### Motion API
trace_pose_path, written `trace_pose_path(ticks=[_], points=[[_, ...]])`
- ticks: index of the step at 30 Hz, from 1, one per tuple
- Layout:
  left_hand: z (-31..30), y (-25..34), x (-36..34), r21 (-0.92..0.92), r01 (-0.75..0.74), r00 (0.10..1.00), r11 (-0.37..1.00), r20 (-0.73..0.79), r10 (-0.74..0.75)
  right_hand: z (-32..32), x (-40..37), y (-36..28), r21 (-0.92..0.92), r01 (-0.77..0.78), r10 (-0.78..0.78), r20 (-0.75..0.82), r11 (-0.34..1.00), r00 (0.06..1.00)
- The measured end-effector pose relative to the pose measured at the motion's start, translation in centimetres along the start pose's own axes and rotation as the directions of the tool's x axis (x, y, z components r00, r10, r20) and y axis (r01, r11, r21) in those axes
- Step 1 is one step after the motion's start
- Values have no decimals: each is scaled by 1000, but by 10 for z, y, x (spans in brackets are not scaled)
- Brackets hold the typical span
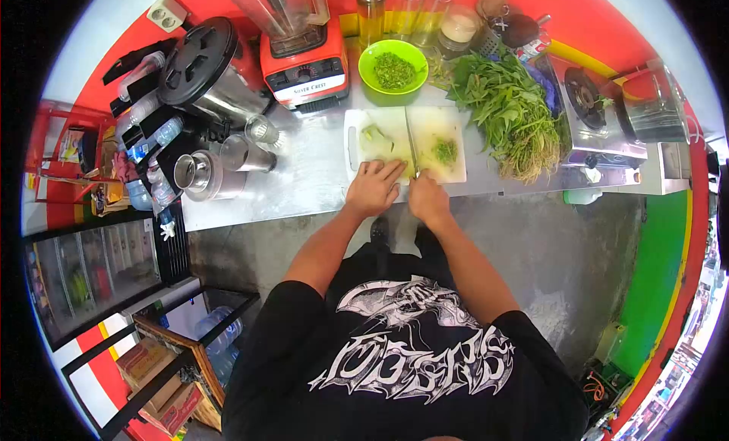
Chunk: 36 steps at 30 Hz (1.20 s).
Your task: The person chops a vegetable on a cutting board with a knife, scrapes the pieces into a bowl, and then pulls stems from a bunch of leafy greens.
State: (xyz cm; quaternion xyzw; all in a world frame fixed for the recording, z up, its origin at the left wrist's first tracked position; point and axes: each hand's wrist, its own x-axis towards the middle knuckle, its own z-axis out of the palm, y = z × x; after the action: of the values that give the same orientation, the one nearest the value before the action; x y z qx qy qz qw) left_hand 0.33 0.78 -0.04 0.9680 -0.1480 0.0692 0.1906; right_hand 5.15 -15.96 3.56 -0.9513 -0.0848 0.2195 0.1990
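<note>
On the white cutting board, my right hand grips the handle of a knife, whose blade points away from me. My left hand rests on the board's near edge, left of the knife. Its fingers bend toward the blade, pressing on something too small to make out. Chopped green herbs lie right of the blade. Some pale green stalk pieces lie to its left. Behind the board stands a lime-green bowl with chopped greens in it.
A big bunch of leafy greens with roots lies right of the board. At the back left is a red blender; metal cups and a glass stand farther left. Oil bottles line the wall. A stove stands right.
</note>
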Motion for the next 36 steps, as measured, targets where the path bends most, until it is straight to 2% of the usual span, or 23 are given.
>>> trace_pose_path(ticks=[2,4,7,11,14,16,20,23,26,28,32,34,36], points=[[2,0,0,14,-7,1000,1000,-17,8,3,3,0,8,-42,42,-13,999,999],[2,0,1,26,-17,999,1000,-35,18,-3,11,4,-6,51,-51,-15,999,999],[2,1,1,12,-5,999,1000,-47,5,-13,13,5,-39,80,-81,-1,996,997],[2,1,0,-3,-8,998,1000,-56,8,2,7,6,38,74,-73,-32,997,997],[-1,1,2,-13,1,999,1000,-45,-2,1,8,2,44,0,1,-41,999,999],[-1,4,0,-30,6,1000,1000,-31,-6,-4,14,5,-20,83,-83,-24,996,996],[2,0,2,-7,0,999,1000,-35,-1,-1,11,3,-2,73,-73,5,997,997],[0,1,2,3,-6,999,1000,-46,6,11,9,2,4,41,-41,-63,999,997],[-2,2,2,6,1,999,1000,-35,-1,4,12,-2,-56,18,-20,-38,998,999],[-2,3,2,-4,7,999,1000,-35,-7,-5,15,0,-81,88,-88,-6,993,996],[1,1,1,-14,4,999,1000,-48,-5,-6,6,-3,-49,59,-58,20,997,998],[2,1,1,-14,8,998,1000,-58,-9,2,7,-1,-27,5,-6,-27,1000,1000],[2,1,1,-1,-14,997,1000,-78,14,-2,12,1,-62,43,-44,-14,997,999]])
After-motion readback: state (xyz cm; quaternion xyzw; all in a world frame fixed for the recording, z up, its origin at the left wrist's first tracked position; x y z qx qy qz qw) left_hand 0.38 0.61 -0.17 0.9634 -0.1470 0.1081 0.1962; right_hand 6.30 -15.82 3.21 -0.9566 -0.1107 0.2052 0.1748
